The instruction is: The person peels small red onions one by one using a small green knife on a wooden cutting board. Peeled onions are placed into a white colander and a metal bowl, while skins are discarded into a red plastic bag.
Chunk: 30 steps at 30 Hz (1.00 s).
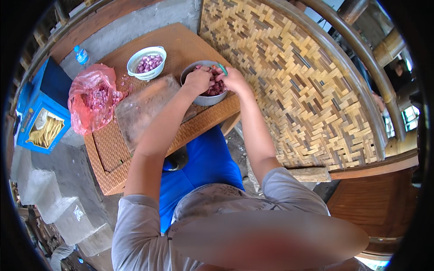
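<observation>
My left hand reaches into a round metal pot full of small red shallots; whether its fingers hold one is hidden. At the pot's right rim, my right hand grips a small tool by its green handle, its blade out of sight. Behind and to the left stands a pale plastic colander holding peeled shallots. A pink plastic bag with shallot skins lies open at the left. Below my left forearm is a worn board or slab.
These things rest on a brown woven-top table. A woven bamboo wall borders it on the right. A blue box and a plastic water bottle stand at the left, near concrete steps.
</observation>
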Tool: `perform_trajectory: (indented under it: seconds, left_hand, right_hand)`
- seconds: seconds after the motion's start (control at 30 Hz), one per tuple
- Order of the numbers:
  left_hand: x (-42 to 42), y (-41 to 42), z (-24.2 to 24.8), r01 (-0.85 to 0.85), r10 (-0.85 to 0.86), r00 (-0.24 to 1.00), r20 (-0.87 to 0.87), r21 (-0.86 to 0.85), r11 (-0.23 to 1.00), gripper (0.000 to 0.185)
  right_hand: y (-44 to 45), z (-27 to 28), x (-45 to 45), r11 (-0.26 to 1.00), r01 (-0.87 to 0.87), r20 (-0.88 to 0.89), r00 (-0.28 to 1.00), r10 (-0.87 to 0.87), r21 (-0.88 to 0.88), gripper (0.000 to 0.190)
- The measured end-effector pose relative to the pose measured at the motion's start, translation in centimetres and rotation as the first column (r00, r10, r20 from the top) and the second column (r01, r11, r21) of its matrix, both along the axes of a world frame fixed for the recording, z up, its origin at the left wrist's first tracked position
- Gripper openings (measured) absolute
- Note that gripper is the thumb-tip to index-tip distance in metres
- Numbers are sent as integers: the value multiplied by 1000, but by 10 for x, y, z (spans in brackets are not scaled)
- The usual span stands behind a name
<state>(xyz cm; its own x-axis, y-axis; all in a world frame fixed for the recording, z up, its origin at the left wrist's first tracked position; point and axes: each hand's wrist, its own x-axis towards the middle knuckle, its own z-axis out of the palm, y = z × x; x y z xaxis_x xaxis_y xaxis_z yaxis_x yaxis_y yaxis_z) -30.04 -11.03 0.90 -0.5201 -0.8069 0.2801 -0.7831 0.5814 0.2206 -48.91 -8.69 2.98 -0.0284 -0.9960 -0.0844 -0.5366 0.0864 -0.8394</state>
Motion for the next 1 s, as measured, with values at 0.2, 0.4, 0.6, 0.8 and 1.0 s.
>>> perform_trajectory:
  seconds: [0.2, 0.4, 0.6, 0.8, 1.0]
  left_hand:
    - [5, 14, 19, 54, -55, 998, 25, 57, 997, 21]
    - [15, 30, 26, 31, -18, 994, -112, 123, 992, 21]
    - [54, 32, 33, 248, 15, 726, -687, 283, 927, 24]
    - [165, 61, 44, 265, 242, 377, -894, 354, 897, 24]
    - [272, 91, 24, 114, 384, 318, -867, 437, 892, 24]
  right_hand:
    - [9, -2, 2, 989, -13, -28, 1000, 9, -150, 26]
    - [24, 2, 2, 987, 53, 264, 964, -12, -149, 28]
    - [37, 12, 7, 966, 91, 351, 936, 1, -244, 29]
    - [48, 27, 58, 927, -120, 249, 944, 218, -356, 36]
    - [41, 32, 149, 771, -485, 2, 846, 533, -412, 46]
